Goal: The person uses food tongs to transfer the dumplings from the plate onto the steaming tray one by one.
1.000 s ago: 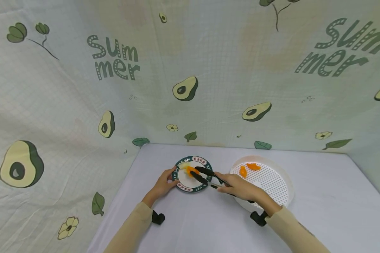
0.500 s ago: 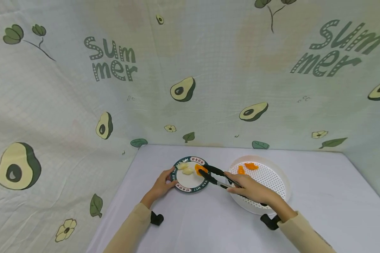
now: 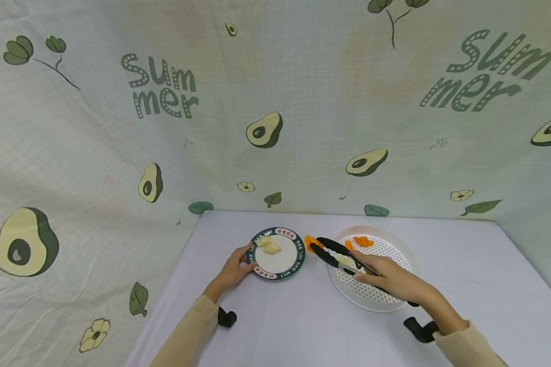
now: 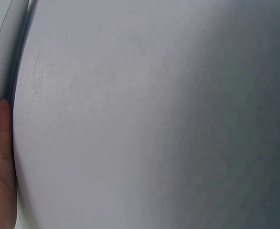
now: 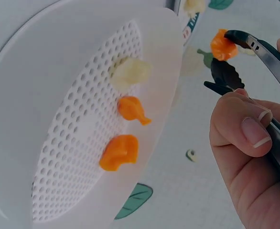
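Left-wrist view; plate [image 4: 5,62] cropped, hand [image 4: 3,186] cropped

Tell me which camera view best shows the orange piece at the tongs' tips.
The right wrist view: the orange piece is largest there, its rounded shape clear beside the black-tipped tongs. The head view shows it small, between the plate and the strainer; the left wrist view misses it.
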`<state>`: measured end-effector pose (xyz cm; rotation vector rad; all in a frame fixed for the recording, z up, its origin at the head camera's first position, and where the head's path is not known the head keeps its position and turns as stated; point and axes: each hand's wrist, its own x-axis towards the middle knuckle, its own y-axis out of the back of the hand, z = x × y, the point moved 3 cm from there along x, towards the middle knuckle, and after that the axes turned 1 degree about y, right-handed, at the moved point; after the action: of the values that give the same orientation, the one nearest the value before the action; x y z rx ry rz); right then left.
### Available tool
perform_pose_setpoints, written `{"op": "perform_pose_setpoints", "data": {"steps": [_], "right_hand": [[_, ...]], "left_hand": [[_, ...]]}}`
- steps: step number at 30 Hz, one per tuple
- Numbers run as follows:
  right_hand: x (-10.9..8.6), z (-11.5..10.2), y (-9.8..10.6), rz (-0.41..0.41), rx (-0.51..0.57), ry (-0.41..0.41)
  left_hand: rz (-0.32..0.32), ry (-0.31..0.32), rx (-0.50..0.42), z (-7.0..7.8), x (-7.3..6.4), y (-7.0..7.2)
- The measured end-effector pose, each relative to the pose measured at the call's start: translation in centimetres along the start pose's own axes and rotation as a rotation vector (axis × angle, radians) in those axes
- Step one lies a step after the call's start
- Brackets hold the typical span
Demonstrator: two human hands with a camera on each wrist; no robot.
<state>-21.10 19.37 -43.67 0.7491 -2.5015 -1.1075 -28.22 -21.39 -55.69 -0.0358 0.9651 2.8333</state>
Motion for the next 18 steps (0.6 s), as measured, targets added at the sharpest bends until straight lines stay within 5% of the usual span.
{"op": "perform_pose_setpoints", "data": {"steps": [18], "right_hand": [[-4.7, 3.2, 2.4, 0.058, -0.021, -0.090]], "left_hand": [[0.014, -0.005, 0.009, 0.0, 0.2, 0.0]]}}
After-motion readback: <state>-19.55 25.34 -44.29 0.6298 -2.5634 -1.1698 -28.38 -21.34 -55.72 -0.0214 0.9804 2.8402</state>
